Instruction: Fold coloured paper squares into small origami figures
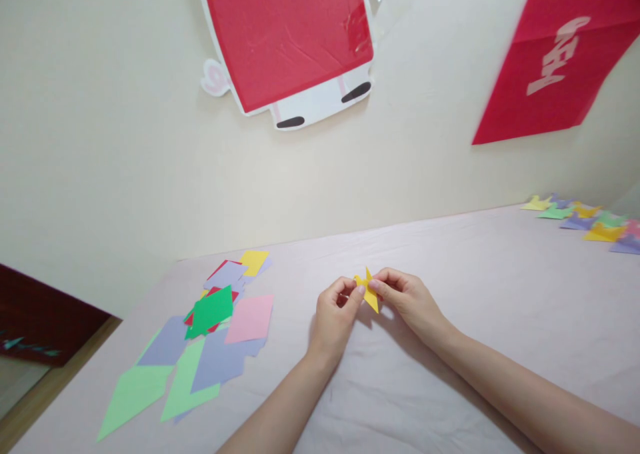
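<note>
Between my two hands is a small folded piece of yellow origami paper (371, 297), with one point sticking up and another pointing down. My left hand (336, 314) pinches its left side between thumb and fingers. On the opposite side, the thumb and fingers of my right hand (407, 301) are closed on the same piece. Both hands hold it just above the pale cloth surface (450, 267). The fingertips cover part of the folds.
Loose paper sheets lie to the left, among them a green sheet (213, 313), a pink sheet (251, 319) and light green sheets (135, 394). Several folded paper figures (580, 219) stand at the far right by the wall (350, 181). Red decorations (290, 34) hang on it.
</note>
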{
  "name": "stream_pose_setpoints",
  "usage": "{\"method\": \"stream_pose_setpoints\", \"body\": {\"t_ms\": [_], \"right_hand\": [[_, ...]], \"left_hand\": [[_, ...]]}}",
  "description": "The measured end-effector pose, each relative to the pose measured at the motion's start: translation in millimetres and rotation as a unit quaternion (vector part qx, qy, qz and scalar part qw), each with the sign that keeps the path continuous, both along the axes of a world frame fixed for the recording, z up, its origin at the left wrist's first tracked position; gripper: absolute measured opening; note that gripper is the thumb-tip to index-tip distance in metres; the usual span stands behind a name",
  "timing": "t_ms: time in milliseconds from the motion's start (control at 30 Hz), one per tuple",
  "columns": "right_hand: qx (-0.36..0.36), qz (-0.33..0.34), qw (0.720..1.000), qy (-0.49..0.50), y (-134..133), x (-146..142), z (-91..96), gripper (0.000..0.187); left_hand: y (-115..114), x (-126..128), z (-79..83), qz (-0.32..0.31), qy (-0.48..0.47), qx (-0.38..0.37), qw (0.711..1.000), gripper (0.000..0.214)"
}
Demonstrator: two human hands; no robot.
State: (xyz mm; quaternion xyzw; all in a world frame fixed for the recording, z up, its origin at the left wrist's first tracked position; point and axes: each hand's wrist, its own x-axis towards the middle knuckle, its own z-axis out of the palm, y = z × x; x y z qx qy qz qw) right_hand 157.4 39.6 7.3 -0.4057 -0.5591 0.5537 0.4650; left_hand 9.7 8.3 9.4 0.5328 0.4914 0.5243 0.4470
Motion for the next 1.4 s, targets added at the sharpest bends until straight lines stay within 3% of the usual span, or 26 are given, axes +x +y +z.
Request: {"method": "stream_pose_setpoints", "body": {"t_ms": [267, 500, 633, 800, 867, 1033, 1400], "right_hand": [[0.018, 0.024, 0.999, -0.018, -0.9, -1.0, 0.6, 0.034], [0.205, 0.027, 0.978, -0.040, -0.9, 3.4, -0.1, 0.010], [0.257, 0.041, 0.962, -0.085, -2.6, 4.1, 7.4, 0.014], [0.221, 0.037, 0.970, -0.092, -3.5, 2.9, 7.1, 0.008], [0.173, 0.043, 0.981, -0.071, -2.6, 2.5, 3.5, 0.007], [0.044, 0.040, 0.998, -0.001, 1.5, 2.2, -2.9, 0.025], [0.029, 0.005, 0.998, 0.054, 4.0, -0.8, -7.0, 0.033]], "left_hand": [[0.5, -1.6, 0.3, 0.001, -0.049, -0.021, 0.999, 0.023], [5.1, -7.5, 1.8, -0.005, -0.060, -0.037, 0.997, 0.026], [5.6, -8.7, 1.9, -0.001, -0.060, -0.036, 0.998, 0.027], [5.9, -10.9, -0.2, -0.010, -0.048, -0.032, 0.998, 0.027], [5.5, -11.3, -0.1, -0.018, -0.038, -0.029, 0.999, 0.027], [2.5, -9.3, 3.9, -0.034, -0.014, -0.015, 0.999, 0.027], [2.9, -4.7, -4.9, -0.010, -0.005, -0.009, 1.000, 0.022]]}}
